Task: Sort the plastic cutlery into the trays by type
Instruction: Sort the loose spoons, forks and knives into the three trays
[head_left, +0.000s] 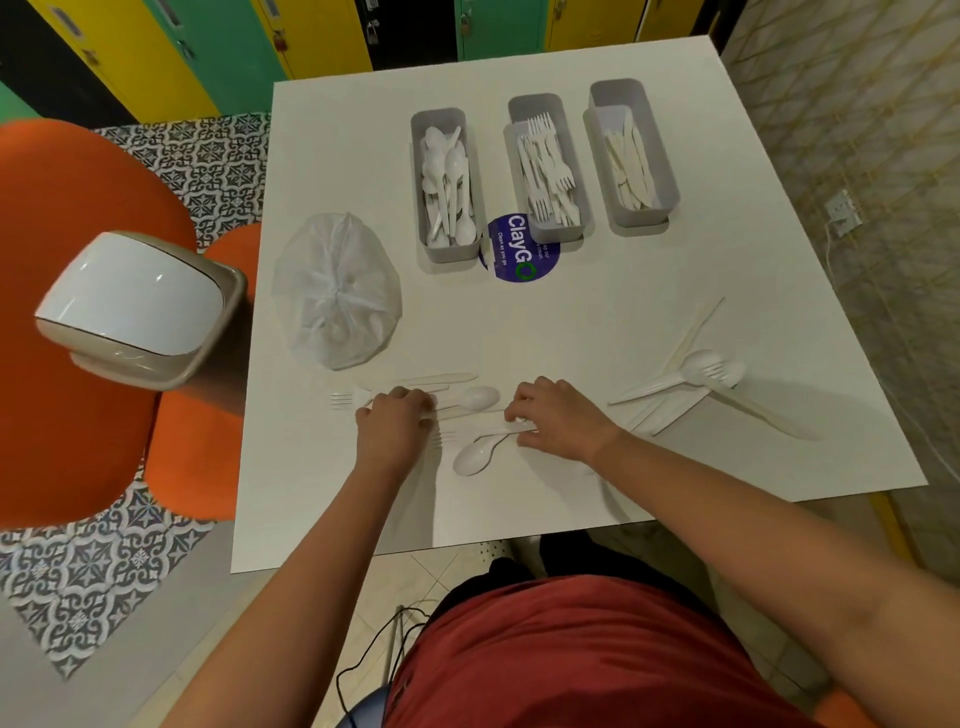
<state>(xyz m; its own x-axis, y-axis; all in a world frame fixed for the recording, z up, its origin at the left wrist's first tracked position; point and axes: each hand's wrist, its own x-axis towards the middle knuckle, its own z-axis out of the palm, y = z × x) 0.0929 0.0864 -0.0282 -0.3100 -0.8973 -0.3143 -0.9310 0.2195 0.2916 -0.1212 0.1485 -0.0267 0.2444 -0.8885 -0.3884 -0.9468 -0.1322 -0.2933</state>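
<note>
A round blue sticker (521, 249) read "ClayGO, Clean as you go". Three grey trays stood toward the table's (571, 322) far edge: spoon tray (445, 184), fork tray (548, 166), knife tray (631, 156). Near the front edge, the left hand (395, 415) curled over white loose cutlery (457, 402); the right hand (556, 418) pinched a spoon (475, 457) handle. Another cutlery pile (691, 384) lay rightward.

Both hands, left hand (393, 415) and right hand (558, 415), rest on loose cutlery (470, 400) near three trays (540, 171).

Bare forearms, no sleeves in view. Left hand (393, 425), right hand (558, 418): no rings, no watch. Red shirt (587, 654); dark garment at waist.
</note>
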